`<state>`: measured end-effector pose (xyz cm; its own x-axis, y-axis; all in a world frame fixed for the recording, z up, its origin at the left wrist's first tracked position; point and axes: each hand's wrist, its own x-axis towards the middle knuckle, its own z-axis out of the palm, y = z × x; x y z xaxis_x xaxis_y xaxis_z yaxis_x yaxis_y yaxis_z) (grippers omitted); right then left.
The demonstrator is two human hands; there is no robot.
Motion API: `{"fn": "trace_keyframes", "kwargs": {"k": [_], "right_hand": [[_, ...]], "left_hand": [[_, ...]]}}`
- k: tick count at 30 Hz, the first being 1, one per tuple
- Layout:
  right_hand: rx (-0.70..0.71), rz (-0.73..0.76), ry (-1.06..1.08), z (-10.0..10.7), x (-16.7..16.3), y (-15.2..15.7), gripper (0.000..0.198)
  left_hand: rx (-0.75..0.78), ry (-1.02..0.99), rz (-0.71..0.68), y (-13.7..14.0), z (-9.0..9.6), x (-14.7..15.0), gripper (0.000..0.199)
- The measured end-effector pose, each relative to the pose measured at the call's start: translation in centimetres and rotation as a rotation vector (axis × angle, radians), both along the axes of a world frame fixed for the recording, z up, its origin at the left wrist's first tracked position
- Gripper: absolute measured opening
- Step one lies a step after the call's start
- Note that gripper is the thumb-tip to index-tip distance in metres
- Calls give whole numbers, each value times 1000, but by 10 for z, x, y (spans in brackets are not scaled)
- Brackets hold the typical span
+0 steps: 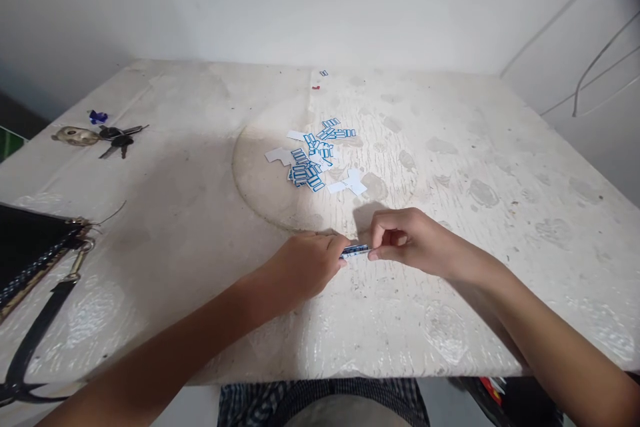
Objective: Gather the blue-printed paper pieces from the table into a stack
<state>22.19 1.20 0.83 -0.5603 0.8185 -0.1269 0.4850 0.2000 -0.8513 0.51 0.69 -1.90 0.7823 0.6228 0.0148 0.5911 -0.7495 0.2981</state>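
Near the front middle of the table, my left hand (313,263) is closed on a thin blue-and-white printed strip (355,251), whose free end sticks out to the right. My right hand (400,240) pinches that same end between thumb and fingertips. What the strip is exactly is too small to make out, and its other end is hidden in my left hand. Beyond both hands lies a loose heap of small white paper pieces (306,170), many printed with blue outlined bars. A few plain white pieces (355,182) lie at the heap's near right side.
Keys (120,139) with a tan fob (77,136) and a purple wrapper (98,117) lie at the far left. A black bag (35,247) with a strap sits on the left edge. A red scrap (316,87) lies near the back wall. Wires hang at right.
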Motion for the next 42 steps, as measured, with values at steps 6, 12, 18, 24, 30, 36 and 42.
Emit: {"fn": "trace_keyframes", "kwargs": {"k": [6,12,18,24,30,36,42], "right_hand": [[-133,-44,86,18,19,12,16],[-51,-86,24,4,18,15,9],[-79,-6,23,-4,7,9,5],[-178,76,54,-2,6,6,12],[-176,163,93,5,2,3,36],[0,118,23,-4,-6,-1,16],[173,157,3,-9,-13,-6,7]], "left_hand": [[-21,5,3,0,2,0,15],[-33,0,37,-1,3,1,12],[-166,-22,187,-2,5,3,28],[-198,46,196,-4,11,4,33],[-167,-37,177,-5,10,4,19],[-156,-111,196,-4,6,5,9],[-261,-159,254,-4,10,2,10]]}}
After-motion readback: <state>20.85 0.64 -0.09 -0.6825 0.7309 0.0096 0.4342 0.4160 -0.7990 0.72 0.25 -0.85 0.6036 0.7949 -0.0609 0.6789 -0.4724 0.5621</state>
